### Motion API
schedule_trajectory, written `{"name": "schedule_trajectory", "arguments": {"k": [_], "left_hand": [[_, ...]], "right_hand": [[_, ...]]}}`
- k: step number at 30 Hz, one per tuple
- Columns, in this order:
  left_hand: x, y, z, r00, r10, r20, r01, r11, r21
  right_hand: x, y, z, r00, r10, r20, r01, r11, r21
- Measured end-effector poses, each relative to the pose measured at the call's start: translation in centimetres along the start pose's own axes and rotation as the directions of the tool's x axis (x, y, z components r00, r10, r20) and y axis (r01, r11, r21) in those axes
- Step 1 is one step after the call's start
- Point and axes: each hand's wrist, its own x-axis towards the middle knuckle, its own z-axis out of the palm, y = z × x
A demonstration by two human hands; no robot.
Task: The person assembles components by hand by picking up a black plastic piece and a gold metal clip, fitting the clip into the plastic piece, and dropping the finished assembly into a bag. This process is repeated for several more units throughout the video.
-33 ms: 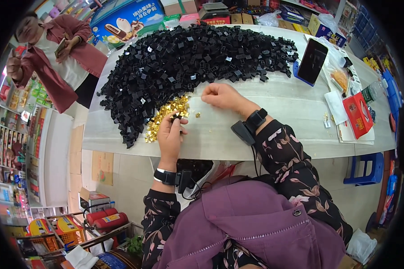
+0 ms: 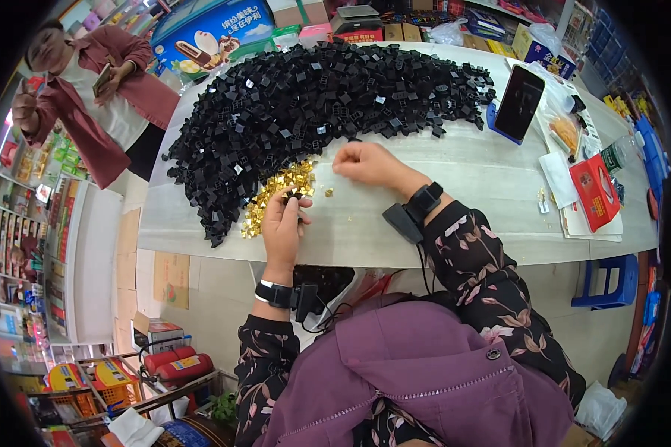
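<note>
purple zipped garment [image 2: 425, 343]; black floral sleeves [image 2: 470, 257]; black wrist straps [image 2: 426, 197]

Parts pile [image 2: 320, 89] on table [image 2: 499, 171]; phone [image 2: 520, 102] right of pile.

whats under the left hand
Small shiny gold pieces show beyond the left hand and along its left side, with pale tabletop to its right. Whatever lies directly beneath the palm and fingers is covered.

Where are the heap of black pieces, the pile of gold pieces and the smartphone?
Heap of black pieces [image 2: 298, 97], head view: middle of the heap.
Pile of gold pieces [image 2: 288, 178], head view: upper part of the pile.
Smartphone [image 2: 520, 103], head view: centre of its screen.
</note>
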Motion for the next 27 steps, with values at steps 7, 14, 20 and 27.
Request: {"name": "schedule_trajectory", "arguments": {"k": [7,14,20,27], "left_hand": [[2.1,2.3,-1.2,0.991,-0.135,0.012,0.127,0.896,-0.425],[9.2,3.6,2.2,0.974,0.125,0.187,-0.198,0.868,0.456],[11.9,1.8,4.2,0.94,0.188,0.284,-0.315,0.167,0.934],[11.7,1.6,6.2,0.972,0.048,0.232,-0.236,0.133,0.963]], "right_hand": [[-1.6,-1.7,1.4,0.995,-0.088,0.039,0.096,0.876,-0.472],[-0.7,-1.1,1.6,0.983,-0.182,0.023,0.167,0.832,-0.53],[-0.4,-1.7,1.4,0.984,-0.169,0.055,0.173,0.842,-0.512],[-1.3,-1.7,1.2,0.983,-0.173,0.061,0.175,0.782,-0.598]]}}
